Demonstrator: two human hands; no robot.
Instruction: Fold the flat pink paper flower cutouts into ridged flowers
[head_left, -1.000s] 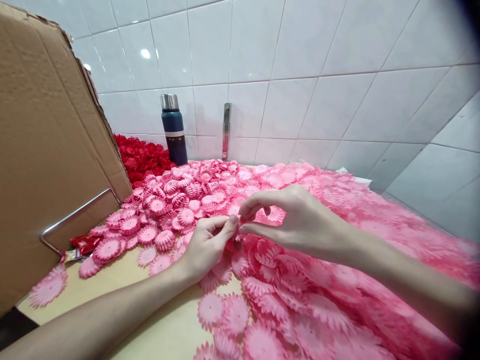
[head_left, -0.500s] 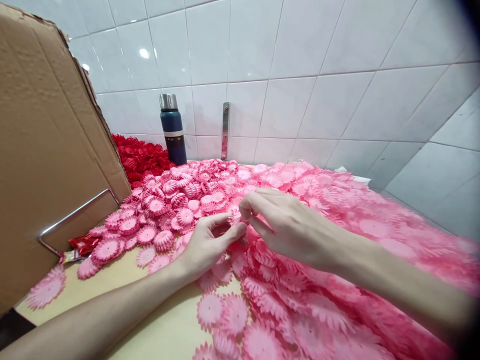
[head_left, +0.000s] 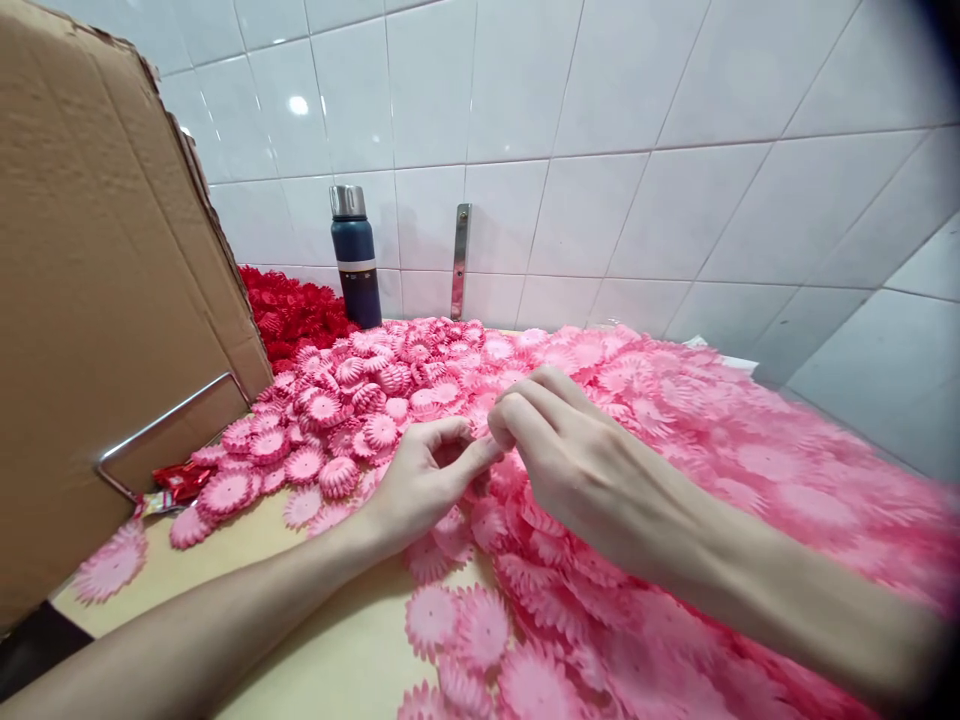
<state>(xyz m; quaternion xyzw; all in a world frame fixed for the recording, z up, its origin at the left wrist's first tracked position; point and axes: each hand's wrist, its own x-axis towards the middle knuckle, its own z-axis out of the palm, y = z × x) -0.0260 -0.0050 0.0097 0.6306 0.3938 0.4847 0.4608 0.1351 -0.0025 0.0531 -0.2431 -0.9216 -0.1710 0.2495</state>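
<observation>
My left hand (head_left: 427, 480) is closed in a pinch, thumb against fingers, on a pink fabric-like flower piece that is mostly hidden by the fingers. Meeting its fingertips from the right is my right hand (head_left: 566, 440), fingers curled and pressed together; what they grip is hidden. Both hands are just above a wide heap of loose pink scalloped flower pieces (head_left: 667, 620). Beyond my left hand lie many smaller, cupped pink flower pieces (head_left: 337, 478), some of them stacked. A few flat pink flower pieces (head_left: 431, 620) rest below the hands.
A cardboard box (head_left: 112, 300) with a metal wire handle (head_left: 169, 415) stands at left. Behind are red flower pieces (head_left: 296, 315), a dark blue bottle (head_left: 356, 260) and a metal strip (head_left: 460, 262) against the tiled wall (head_left: 600, 80). A red wrapper (head_left: 182, 480) lies on the yellowish tabletop (head_left: 315, 640).
The view has shifted slightly, so everything sits a little further right. My right hand's fingers have curled in closer to the left fingertips, and the pink piece between them shows less.
</observation>
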